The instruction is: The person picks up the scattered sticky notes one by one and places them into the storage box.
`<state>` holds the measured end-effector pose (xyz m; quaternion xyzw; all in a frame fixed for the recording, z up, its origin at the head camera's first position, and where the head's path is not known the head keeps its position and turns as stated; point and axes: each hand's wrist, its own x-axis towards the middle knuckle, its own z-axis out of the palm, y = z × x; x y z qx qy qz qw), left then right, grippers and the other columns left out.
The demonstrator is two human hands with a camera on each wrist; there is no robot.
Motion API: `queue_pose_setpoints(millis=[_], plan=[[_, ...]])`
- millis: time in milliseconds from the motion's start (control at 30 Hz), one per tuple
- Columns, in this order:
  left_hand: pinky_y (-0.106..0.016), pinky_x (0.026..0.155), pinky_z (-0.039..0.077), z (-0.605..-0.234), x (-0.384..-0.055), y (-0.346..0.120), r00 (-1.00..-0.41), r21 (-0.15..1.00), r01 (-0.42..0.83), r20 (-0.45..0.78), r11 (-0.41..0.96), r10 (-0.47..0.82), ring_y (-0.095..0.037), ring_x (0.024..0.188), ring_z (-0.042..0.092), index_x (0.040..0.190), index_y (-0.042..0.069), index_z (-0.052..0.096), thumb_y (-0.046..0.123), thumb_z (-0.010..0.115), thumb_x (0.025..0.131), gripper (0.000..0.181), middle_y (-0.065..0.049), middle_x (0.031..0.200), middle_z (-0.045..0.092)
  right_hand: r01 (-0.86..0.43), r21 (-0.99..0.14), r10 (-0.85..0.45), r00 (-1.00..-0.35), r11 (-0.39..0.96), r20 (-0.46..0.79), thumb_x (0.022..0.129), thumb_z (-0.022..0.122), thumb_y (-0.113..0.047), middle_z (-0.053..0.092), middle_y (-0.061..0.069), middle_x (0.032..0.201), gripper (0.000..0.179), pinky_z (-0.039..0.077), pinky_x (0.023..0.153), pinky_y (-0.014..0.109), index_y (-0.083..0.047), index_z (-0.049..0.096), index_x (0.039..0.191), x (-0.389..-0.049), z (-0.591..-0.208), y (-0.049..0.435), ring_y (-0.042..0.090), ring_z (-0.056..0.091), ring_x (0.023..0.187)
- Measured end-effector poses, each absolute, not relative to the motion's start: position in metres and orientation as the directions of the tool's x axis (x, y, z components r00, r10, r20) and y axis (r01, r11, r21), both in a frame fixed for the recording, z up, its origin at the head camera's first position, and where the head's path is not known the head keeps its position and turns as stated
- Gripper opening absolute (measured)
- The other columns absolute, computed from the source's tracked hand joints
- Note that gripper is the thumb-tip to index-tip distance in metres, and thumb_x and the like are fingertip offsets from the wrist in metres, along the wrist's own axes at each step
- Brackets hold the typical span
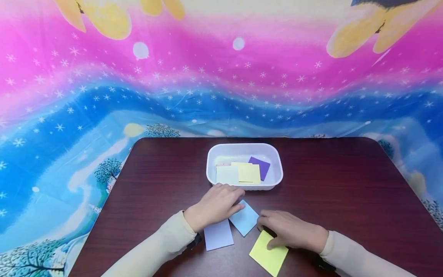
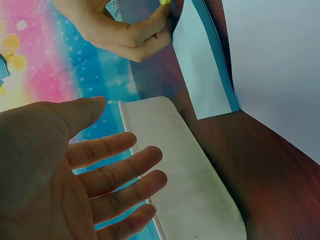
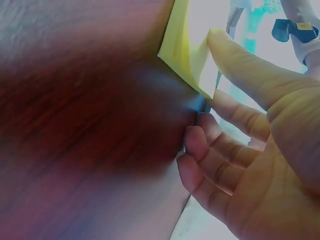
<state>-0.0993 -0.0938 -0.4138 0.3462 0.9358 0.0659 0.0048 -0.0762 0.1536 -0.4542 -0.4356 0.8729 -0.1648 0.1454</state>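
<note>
My left hand point(image 1: 219, 203) is at the front wall of the white plastic basket point(image 1: 273, 187). In the left wrist view its fingers point(image 2: 125, 172) are spread loosely and hold nothing. My right hand point(image 1: 288, 227) pinches a yellow sticky note pad point(image 1: 265, 259) at its far corner. The right wrist view shows the thumb on the face of the pad point(image 3: 195, 45) and the index finger at its edge. A light blue pad point(image 1: 245, 219) lies between the hands, and a lavender pad point(image 1: 219, 236) lies below my left wrist, partly covered.
Inside the basket are a pale green pad point(image 1: 227, 175), pale yellow pads point(image 1: 250, 173) and a purple pad point(image 1: 261, 167). The dark wooden table point(image 1: 166, 169) extends to both sides. Behind it hangs a colourful printed cloth point(image 1: 214, 69).
</note>
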Motion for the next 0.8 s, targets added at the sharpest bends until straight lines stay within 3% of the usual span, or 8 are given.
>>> queue_pose_setpoints(millis=[400,633,800], plan=[[-0.032,0.084,0.054,-0.4129,-0.0998,-0.096,-0.758,0.133,0.65,0.04,0.748,0.651,-0.013,0.093,0.069,0.119,0.016,0.069,0.04,0.064,0.099,0.031,0.004,0.108,0.075,-0.685,-0.45,-0.799,-0.59,0.572,-0.118,0.066,0.092,-0.022,0.042,-0.014,0.074,0.042,0.036,0.061,0.017,-0.021,0.053,0.08,-0.0773,-0.4533,0.1536,-0.001,0.037,0.067],[-0.032,0.085,0.054,-0.4124,-0.0995,-0.0963,-0.763,0.132,0.644,0.031,0.754,0.646,-0.013,0.097,0.07,0.121,0.016,0.069,0.04,0.064,0.099,0.033,0.003,0.111,0.075,-0.692,-0.478,-0.816,-0.57,0.54,-0.097,0.07,0.09,-0.02,0.059,-0.015,0.09,0.038,0.045,0.069,0.017,-0.019,0.066,0.099,-0.0775,-0.4555,0.1564,-0.005,0.048,0.077],[-0.032,0.083,0.054,-0.413,-0.0995,-0.0965,-0.764,0.135,0.642,0.033,0.754,0.645,-0.013,0.096,0.07,0.121,0.016,0.069,0.04,0.064,0.099,0.033,0.003,0.111,0.075,-0.669,-0.492,-0.808,-0.573,0.556,-0.135,0.072,0.089,-0.02,0.052,-0.015,0.083,0.029,0.042,0.065,0.016,-0.02,0.069,0.092,-0.0784,-0.4543,0.1553,-0.004,0.044,0.072]])
